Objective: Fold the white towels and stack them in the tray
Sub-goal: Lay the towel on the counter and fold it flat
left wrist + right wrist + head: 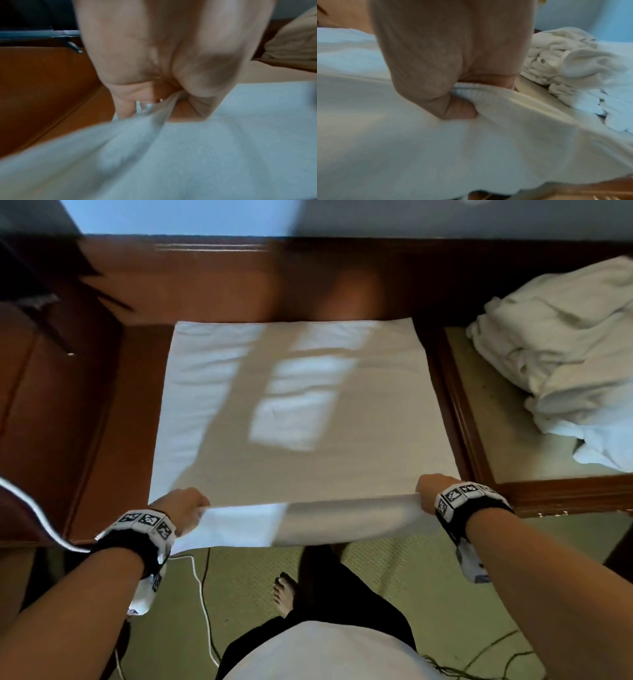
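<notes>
A white towel (301, 412) lies spread flat on the brown wooden table (96, 412), with its near part hanging over the front edge. My left hand (186, 506) pinches the towel's near left corner, and the left wrist view shows the cloth (188, 155) caught between thumb and fingers. My right hand (430, 491) grips the near right corner, with the thumb (460, 109) pressed onto the fabric (436, 155). A heap of unfolded white towels (561, 354) lies to the right in a wooden-framed tray (455, 412).
A wall (376, 217) runs behind the table. A dark object (30, 268) sits at the far left of the table. White and black cables (202, 604) trail on the green floor by my bare foot (284, 594).
</notes>
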{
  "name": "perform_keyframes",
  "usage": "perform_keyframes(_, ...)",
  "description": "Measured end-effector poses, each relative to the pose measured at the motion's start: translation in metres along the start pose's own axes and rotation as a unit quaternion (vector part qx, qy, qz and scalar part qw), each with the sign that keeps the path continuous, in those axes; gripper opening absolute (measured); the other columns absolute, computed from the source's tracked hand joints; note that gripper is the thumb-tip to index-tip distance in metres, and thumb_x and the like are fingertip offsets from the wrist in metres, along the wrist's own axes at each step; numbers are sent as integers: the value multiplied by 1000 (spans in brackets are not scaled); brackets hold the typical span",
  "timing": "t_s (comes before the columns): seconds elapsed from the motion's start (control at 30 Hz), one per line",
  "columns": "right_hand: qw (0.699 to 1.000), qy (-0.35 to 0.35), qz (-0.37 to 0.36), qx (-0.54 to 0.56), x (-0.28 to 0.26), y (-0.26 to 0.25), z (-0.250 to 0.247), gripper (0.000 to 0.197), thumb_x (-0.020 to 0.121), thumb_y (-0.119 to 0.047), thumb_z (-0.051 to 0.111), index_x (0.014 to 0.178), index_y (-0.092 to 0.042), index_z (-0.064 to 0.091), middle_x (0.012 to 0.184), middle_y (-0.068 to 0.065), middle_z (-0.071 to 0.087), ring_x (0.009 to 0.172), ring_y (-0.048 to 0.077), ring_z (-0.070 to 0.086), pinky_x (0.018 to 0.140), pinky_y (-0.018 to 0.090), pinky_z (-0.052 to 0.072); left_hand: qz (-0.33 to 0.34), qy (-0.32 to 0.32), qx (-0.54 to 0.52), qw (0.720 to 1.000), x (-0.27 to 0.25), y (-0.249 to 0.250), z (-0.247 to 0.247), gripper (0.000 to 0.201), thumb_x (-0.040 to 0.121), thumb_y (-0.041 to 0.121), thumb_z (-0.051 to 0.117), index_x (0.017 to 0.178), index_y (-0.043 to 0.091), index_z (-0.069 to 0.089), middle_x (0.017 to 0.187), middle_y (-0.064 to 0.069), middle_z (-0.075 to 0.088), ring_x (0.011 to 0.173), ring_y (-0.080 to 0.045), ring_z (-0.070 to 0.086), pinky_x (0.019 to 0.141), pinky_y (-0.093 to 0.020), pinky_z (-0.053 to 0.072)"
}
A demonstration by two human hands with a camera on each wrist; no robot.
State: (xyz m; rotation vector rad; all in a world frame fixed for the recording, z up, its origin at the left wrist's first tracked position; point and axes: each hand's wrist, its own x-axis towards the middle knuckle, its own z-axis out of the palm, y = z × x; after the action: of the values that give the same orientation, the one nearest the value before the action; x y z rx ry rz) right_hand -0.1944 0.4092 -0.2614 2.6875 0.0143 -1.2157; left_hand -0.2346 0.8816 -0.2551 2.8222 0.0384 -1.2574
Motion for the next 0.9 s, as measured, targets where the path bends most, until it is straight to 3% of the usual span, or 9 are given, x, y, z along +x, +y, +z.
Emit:
perform_keyframes(0.1, 999, 33, 9, -4, 9, 7, -26, 28, 88, -11, 52, 113, -16, 63, 115, 9, 67, 101, 29, 67, 87, 38, 55, -15, 60, -46, 997, 7, -12, -26, 30, 87, 0, 50, 63, 19, 45, 74, -8, 58, 67, -26, 47, 63, -29, 38)
perform_keyframes(0.23, 996, 89, 13, -28, 27, 12, -74, 26, 91, -8, 46, 110, -12, 64, 115, 11, 66, 103, 32, 64, 87, 39, 54, -50, 157, -102, 981, 17, -15, -69, 32, 88, 1, 52, 62, 18, 48, 64, -3, 51, 60, -27, 49, 56, -29, 33)
perform_keyframes(0.33, 992, 121, 21, -24, 51, 14, -109, 35, 92, -8, 46, 123, -15, 62, 125, 12, 62, 110, 34, 62, 90, 41, 53, -63, 198, -95, 974, 33, -6, -104, 29, 93, 4, 50, 66, 14, 49, 66, -6, 55, 61, -28, 49, 55, -31, 31)
perform_keyframes(0.47, 988, 150, 15, -27, 83, 15, -148, 35, 91, -7, 48, 120, -18, 65, 122, 12, 64, 108, 35, 63, 89, 40, 53, -80, 216, -83, 970, 69, -8, -136, 24, 96, 11, 53, 74, 19, 57, 77, -7, 61, 74, -32, 57, 64, -33, 41)
perform_keyframes(0.63, 989, 150, -1, -13, 130, 16, -178, 28, 89, -7, 49, 108, -18, 66, 110, 11, 66, 100, 35, 64, 84, 40, 53, -103, 242, -65, 963, 111, -4, -163, 19, 98, 20, 52, 80, 19, 59, 79, -9, 57, 79, -35, 55, 70, -38, 44)
perform_keyframes(0.8, 986, 167, -28, -5, 168, 16, -180, 24, 88, -7, 51, 104, -15, 67, 105, 13, 67, 98, 36, 64, 84, 42, 55, -137, 236, -40, 961, 139, 2, -164, 21, 93, 4, 50, 85, 17, 64, 70, -8, 54, 74, -34, 53, 72, -38, 43)
perform_keyframes(0.87, 981, 193, -34, -8, 176, 15, -173, 25, 87, -7, 53, 107, -13, 67, 108, 13, 66, 104, 36, 60, 89, 44, 51, -143, 227, -22, 963, 144, 3, -159, 29, 89, -2, 49, 94, 19, 68, 80, -10, 63, 81, -36, 59, 83, -40, 46)
perform_keyframes(0.9, 974, 223, -32, -12, 178, 14, -166, 27, 86, -7, 55, 110, -12, 66, 112, 14, 63, 108, 37, 56, 91, 46, 48, -148, 231, -12, 961, 147, 2, -155, 34, 87, -2, 50, 104, 21, 69, 95, -13, 69, 90, -37, 62, 90, -42, 45)
